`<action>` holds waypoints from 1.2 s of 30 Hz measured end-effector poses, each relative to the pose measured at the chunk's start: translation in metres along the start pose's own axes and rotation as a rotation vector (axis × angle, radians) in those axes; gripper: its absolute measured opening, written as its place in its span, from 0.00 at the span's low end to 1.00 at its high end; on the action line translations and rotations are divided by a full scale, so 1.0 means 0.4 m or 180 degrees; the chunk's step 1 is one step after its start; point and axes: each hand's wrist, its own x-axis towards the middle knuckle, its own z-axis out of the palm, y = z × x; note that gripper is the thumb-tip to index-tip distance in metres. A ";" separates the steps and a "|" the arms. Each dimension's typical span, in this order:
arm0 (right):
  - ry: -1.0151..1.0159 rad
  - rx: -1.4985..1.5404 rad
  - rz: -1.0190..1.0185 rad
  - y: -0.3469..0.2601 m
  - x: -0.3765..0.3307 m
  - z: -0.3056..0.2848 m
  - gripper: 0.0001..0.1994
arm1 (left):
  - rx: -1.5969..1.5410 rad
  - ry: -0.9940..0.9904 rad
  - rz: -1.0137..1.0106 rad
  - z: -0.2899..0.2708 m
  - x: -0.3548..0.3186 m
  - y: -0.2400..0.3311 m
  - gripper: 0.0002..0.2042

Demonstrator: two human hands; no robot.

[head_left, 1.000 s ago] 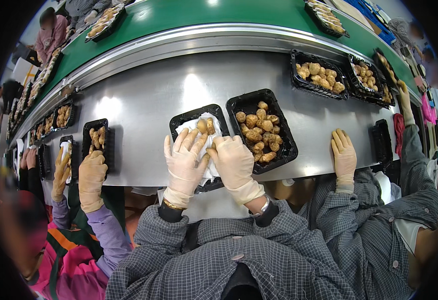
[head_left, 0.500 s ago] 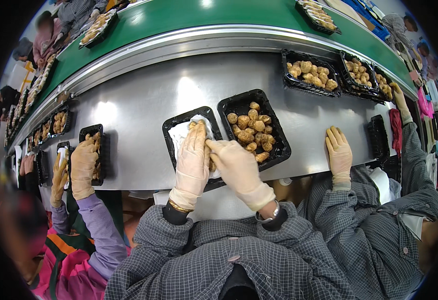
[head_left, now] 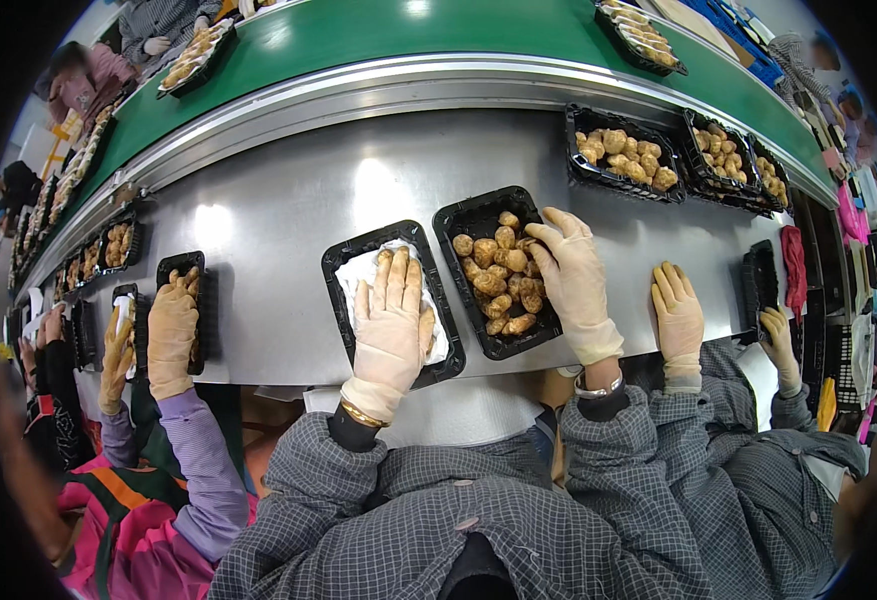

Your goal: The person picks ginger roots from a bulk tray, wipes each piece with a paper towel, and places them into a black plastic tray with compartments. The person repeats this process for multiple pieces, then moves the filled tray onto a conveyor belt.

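My left hand (head_left: 388, 325), in a pale glove with stained fingertips, lies flat with fingers stretched over a black tray (head_left: 336, 258). White lining (head_left: 358, 270) shows around the fingers; what lies under the palm is hidden. Close beside it on the right stands a second black tray (head_left: 451, 222), holding several knobbly brown tubers (head_left: 506, 236) like small taros. My right hand (head_left: 575, 275) reaches over that tray's right rim, its fingers bent and apart at the tubers along the edge. I see nothing held in it.
A steel table (head_left: 288, 200) runs under the trays, bordered by a metal rail and a green belt (head_left: 438, 30). More tuber trays (head_left: 623, 165) line the far right. A co-worker's gloved hand (head_left: 676, 315) rests at right; another co-worker's hand (head_left: 171, 330) is on a tray at left.
My right hand has left my left hand and moved right to the tuber tray. My left hand has flattened over the lined tray. At far right, a co-worker's hand has come down from the far trays.
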 end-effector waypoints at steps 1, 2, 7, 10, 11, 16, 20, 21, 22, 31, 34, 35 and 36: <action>0.0126 0.0034 0.0037 -0.008 0.000 -0.001 0.13 | 0.0000 0.0001 0.0002 0.004 0.000 0.000 0.31; -0.0031 0.0006 -0.0126 -0.018 0.000 -0.004 0.13 | 0.0020 -0.0043 -0.0019 0.003 0.001 0.001 0.31; -0.0534 -0.0006 -0.0351 -0.032 0.006 -0.004 0.12 | 0.0032 -0.0072 -0.0049 -0.005 0.004 0.003 0.31; -0.0281 0.0750 -0.0257 -0.025 0.046 -0.004 0.13 | 0.0082 -0.0020 -0.0018 -0.003 0.003 0.002 0.31; -0.0245 0.0945 -0.0193 -0.021 0.057 -0.004 0.13 | 0.0059 -0.0017 -0.0016 -0.002 0.004 0.003 0.31; 0.0106 0.0400 -0.0252 -0.020 0.095 -0.011 0.13 | 0.0050 0.0013 0.0042 0.001 0.005 0.001 0.31; -0.0590 -0.0018 -0.0376 -0.035 0.018 -0.072 0.16 | 0.0105 -0.0011 -0.0034 0.003 0.000 0.000 0.31; -0.0578 -0.0147 -0.0432 -0.039 -0.008 -0.072 0.16 | 0.0087 -0.0022 -0.0038 0.000 0.001 0.000 0.31; -0.0564 -0.0277 -0.0489 -0.043 -0.033 -0.065 0.16 | 0.0068 -0.0030 -0.0041 -0.003 0.003 0.002 0.31; 0.0238 0.1414 0.1294 -0.050 -0.147 -0.070 0.14 | 0.0145 0.0049 0.0000 0.006 0.001 -0.001 0.32; 0.0134 0.1303 0.1238 -0.038 -0.157 -0.068 0.13 | 0.0035 0.0032 0.0008 -0.003 0.002 0.002 0.30; 0.0066 0.0901 0.0886 -0.039 -0.153 -0.068 0.13 | 0.0037 0.0037 0.0006 -0.005 0.002 0.002 0.30; 0.0001 0.0500 0.0532 -0.043 -0.146 -0.068 0.12 | 0.0038 0.0041 0.0004 -0.007 0.002 0.002 0.30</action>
